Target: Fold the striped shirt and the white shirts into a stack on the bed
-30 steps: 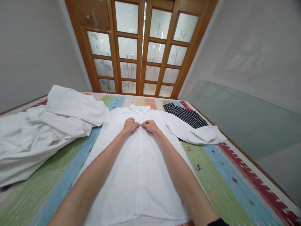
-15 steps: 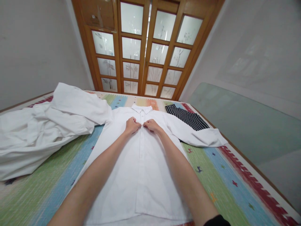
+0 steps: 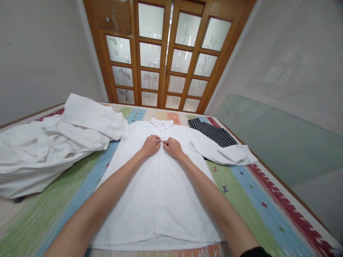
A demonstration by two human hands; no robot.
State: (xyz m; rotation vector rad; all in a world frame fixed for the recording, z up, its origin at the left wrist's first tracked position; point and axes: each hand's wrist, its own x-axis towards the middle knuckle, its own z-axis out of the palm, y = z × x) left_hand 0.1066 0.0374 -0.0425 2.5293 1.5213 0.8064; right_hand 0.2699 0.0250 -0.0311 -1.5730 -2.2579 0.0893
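A white button-up shirt (image 3: 139,214) lies spread front side up, its collar (image 3: 161,123) pointing away from me. On the upper chest, my left hand (image 3: 151,145) pinches the front placket from the left side. My right hand (image 3: 172,146) faces it with fingers closed on the same placket, just right of the centre line. The fingertips nearly meet below the collar; they hide any button between them. The shirt's right sleeve (image 3: 225,153) stretches out to the right.
Bunched white cloth (image 3: 53,146) is heaped at the left, against the shirt's shoulder. Black-and-white striped fabric (image 3: 214,132) lies partly under the right sleeve. Beneath is a colourful patterned cover (image 3: 257,200). Walls flank both sides; wooden glazed doors (image 3: 163,53) stand beyond.
Both hands stay at the same spot on the placket, with the fingers slightly shifted and the wrists turned a little. The view has moved slightly, showing more of the shirt's hem.
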